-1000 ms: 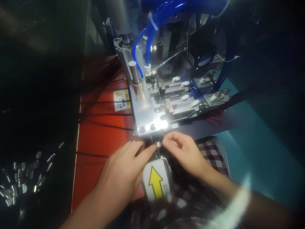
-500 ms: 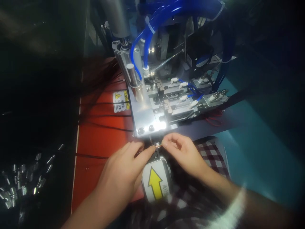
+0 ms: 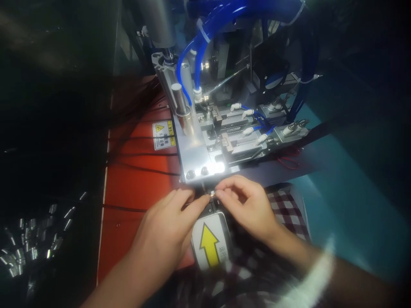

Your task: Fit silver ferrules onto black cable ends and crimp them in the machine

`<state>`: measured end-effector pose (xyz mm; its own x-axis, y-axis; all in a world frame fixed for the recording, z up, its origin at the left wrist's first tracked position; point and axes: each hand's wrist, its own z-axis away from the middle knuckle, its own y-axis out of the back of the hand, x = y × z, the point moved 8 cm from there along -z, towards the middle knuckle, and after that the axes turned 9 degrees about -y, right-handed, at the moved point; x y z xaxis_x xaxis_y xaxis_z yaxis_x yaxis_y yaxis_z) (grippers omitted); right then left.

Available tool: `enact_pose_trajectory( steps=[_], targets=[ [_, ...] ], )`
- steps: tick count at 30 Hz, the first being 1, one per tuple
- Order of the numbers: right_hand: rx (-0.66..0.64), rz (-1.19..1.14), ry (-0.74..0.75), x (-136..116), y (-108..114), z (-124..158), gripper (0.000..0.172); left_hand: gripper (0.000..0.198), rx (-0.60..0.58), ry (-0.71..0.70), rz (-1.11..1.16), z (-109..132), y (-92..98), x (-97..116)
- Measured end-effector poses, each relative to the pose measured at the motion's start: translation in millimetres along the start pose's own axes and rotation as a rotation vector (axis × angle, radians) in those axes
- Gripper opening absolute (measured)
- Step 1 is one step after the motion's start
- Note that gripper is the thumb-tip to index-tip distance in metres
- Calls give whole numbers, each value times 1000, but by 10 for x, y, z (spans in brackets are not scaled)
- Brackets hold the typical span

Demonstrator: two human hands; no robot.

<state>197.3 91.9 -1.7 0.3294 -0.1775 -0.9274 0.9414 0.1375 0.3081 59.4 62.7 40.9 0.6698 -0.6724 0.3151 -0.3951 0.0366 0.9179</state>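
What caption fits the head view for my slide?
Left hand and right hand pinch a small metal part at the fixture plate edge.

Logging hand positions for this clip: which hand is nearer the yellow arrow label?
Left. The left hand lies right beside the yellow arrow label, its edge touching or overlapping it; the right hand sits just above it.

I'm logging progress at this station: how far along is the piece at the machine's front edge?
In hand: left hand and right hand pinch a small metal part at the fixture plate. Done: nothing visibly finished. Left: loose metal pieces wait at the left.
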Motion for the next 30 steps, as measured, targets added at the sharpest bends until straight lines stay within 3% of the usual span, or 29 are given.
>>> enact_pose_trajectory(
  steps=[9,17,24,30],
  targets=[
    [-85,-135,-155,124,-68,12,13,35,-8,-3,5,19,-4,0],
    [-102,-185,-198,135,-107,-10,14,35,-5,-2,-5,9,6,4],
    [-151,-285,-350,211,-149,-16,18,34,3,4,-1,3,12,-1],
    [-300,-490,-557,294,-282,-6,24,36,2,-14,-10,24,-14,-2]
  ],
)
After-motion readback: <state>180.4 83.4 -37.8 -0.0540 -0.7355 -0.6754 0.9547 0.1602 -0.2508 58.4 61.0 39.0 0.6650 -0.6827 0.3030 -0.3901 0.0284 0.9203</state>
